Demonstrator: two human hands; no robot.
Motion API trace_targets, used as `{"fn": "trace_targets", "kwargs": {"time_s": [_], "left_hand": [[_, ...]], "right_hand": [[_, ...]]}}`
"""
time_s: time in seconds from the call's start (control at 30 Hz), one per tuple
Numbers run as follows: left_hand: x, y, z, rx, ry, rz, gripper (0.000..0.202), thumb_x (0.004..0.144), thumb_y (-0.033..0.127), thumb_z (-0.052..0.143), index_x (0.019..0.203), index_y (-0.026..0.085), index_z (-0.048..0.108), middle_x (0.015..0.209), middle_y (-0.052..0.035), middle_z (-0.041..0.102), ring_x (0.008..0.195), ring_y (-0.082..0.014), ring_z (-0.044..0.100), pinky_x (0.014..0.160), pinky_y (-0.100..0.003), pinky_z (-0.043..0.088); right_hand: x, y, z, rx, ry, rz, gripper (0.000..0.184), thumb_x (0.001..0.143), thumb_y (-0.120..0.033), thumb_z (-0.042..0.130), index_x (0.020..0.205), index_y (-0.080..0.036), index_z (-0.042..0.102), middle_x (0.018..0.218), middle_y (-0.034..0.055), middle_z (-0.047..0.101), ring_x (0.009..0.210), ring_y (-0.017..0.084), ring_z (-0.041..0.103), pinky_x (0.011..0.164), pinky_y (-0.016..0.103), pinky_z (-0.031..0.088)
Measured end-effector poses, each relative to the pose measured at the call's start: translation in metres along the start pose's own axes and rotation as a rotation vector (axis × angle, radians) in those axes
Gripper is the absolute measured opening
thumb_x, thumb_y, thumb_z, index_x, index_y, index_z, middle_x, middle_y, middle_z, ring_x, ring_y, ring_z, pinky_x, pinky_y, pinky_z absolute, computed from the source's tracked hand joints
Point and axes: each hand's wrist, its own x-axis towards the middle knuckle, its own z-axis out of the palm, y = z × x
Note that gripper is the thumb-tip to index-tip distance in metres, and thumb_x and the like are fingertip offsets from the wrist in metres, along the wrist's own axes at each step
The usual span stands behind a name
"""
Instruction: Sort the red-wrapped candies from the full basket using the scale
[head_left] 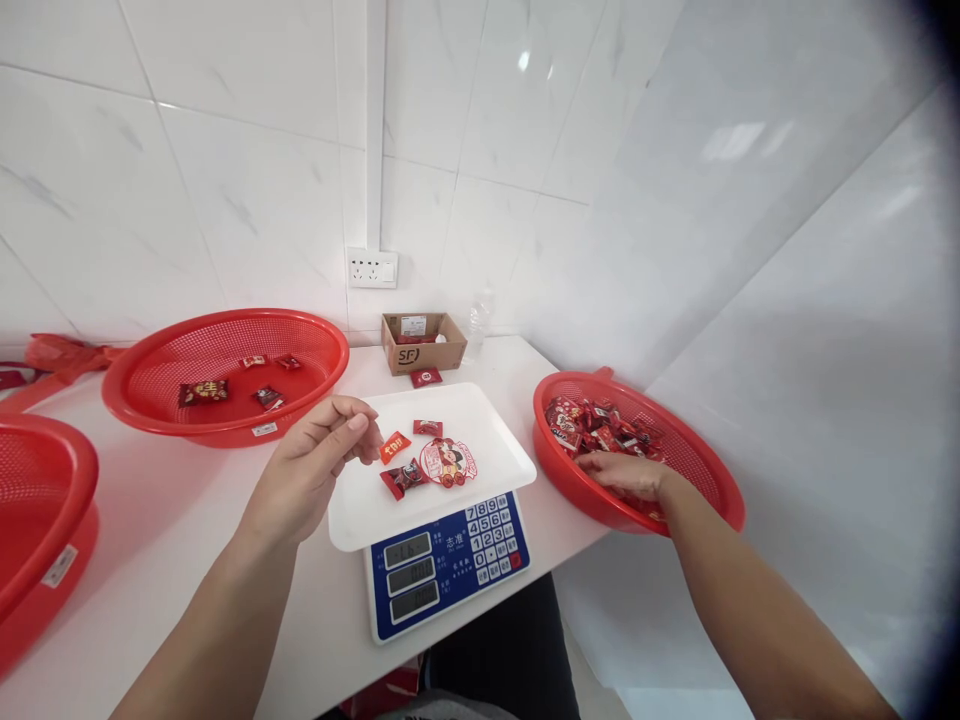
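Note:
My left hand (pixel 315 465) hovers over the left edge of the white scale tray (pixel 487 420), fingers pinched together at the edge of a red candy packet (pixel 395 446). On the tray lie a dark red candy (pixel 403 478), a small red candy (pixel 427 427) and a round cartoon-printed packet (pixel 448 463). My right hand (pixel 622 472) rests palm down in the red basket (pixel 720 500) on the right, fingers stretched flat over its pile of red candies (pixel 600 420).
The blue electronic scale (pixel 450 560) stands at the table's front edge. A large red basket (pixel 315 335) with a few candies sits behind left, another red basket (pixel 45 480) at far left. A cardboard box (pixel 424 345), a loose candy (pixel 425 377) and a clear bottle (pixel 476 320) stand by the tiled wall.

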Motion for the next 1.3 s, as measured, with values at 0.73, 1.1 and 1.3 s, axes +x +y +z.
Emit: {"fn": "trace_targets", "kwargs": {"time_s": [0.73,1.1,1.3], "left_hand": [[-0.001,-0.010,-0.003,0.140,-0.032,0.031,0.015,0.083,0.035,0.060,0.086,0.020,0.059,0.071,0.0014,0.059,0.066,-0.0111,0.052,0.065,-0.024,0.043],[0.000,-0.009,0.000,0.169,-0.031,0.048,0.015,0.083,0.035,0.060,0.085,0.020,0.059,0.070,0.0018,0.059,0.065,-0.0108,0.052,0.064,-0.023,0.044],[0.000,-0.009,-0.001,0.203,-0.039,0.034,0.017,0.083,0.037,0.060,0.086,0.020,0.059,0.073,0.0007,0.058,0.067,-0.0119,0.052,0.066,-0.025,0.045]], "right_hand": [[0.005,-0.104,0.085,-0.123,0.534,-0.743,0.017,0.083,-0.023,0.047,0.095,-0.020,0.060,0.100,0.0041,0.068,0.091,0.015,0.064,0.081,0.031,0.050],[0.046,-0.128,0.148,-0.485,0.273,-0.739,0.054,0.089,-0.047,0.046,0.134,-0.018,0.046,0.147,0.0146,0.032,0.138,0.031,0.017,0.109,0.054,0.018],[0.051,-0.138,0.170,-0.690,0.113,-0.737,0.067,0.084,-0.069,0.033,0.141,-0.035,0.032,0.154,0.0046,0.011,0.140,0.034,-0.002,0.106,0.063,0.003]]}}
